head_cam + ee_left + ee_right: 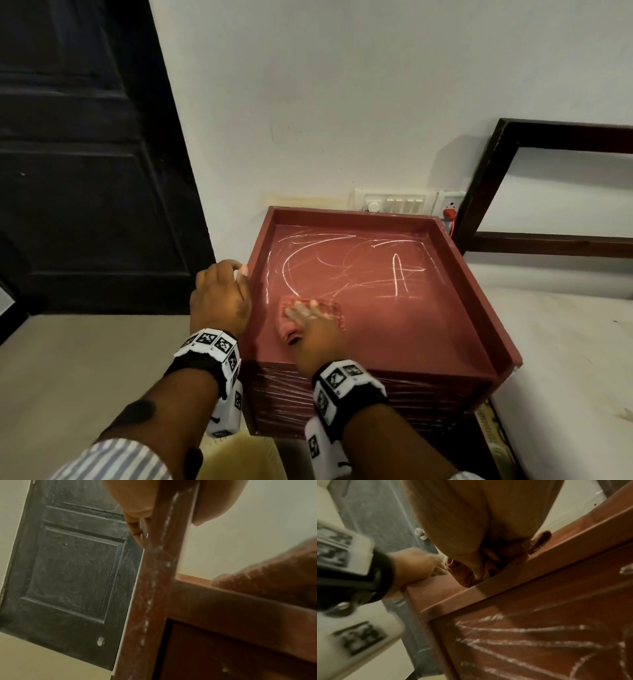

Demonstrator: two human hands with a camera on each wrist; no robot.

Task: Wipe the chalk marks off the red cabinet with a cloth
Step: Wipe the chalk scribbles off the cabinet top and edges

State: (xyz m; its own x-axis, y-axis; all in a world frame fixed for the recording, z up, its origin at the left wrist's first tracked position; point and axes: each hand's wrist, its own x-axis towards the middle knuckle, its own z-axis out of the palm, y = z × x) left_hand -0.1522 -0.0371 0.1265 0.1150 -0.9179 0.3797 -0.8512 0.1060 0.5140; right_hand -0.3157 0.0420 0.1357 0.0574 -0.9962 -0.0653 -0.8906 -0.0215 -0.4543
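The red cabinet (394, 325) has a tray-like top with a raised rim, and white chalk marks (397, 274) loop across its far half. A folded reddish cloth (330, 310) lies on the near left of the top. My right hand (305, 310) presses down on it with fingers laid flat. In the right wrist view the cloth (462, 573) bunches under my palm, and white streaks (522, 642) cross the cabinet's front panel. My left hand (236, 274) grips the cabinet's left rim (159, 574), with fingers (135, 526) outside and the thumb (214, 500) inside.
A black door (85, 171) stands at the left. Behind the cabinet the wall carries a switch panel (394, 204) and a socket with a red cable (450, 216). A dark wooden frame (548, 137) leans over a white surface (565, 342) at the right.
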